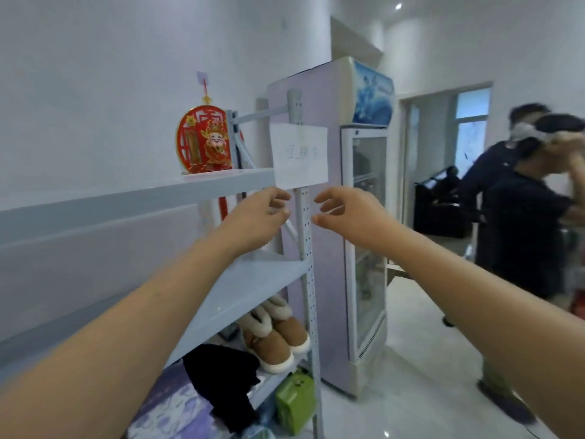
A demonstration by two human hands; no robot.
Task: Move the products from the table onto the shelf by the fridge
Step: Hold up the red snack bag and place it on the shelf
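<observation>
Hovering empty-handed at the pale blue metal shelf point(221, 182).
The left hand point(262, 217) and right hand point(345, 213) are curling loosely round nothing; fetching table products probably comes next.

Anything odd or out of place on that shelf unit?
Yes. On the shelf unit, fleece-lined brown boots stand on a lower level and a black cloth droops over its edge: clothing, not products.

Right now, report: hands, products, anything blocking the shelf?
Left hand and right hand open, empty, flanking the shelf post. No products in view. Red ornament hangs behind top shelf; paper sign on the post.
</observation>
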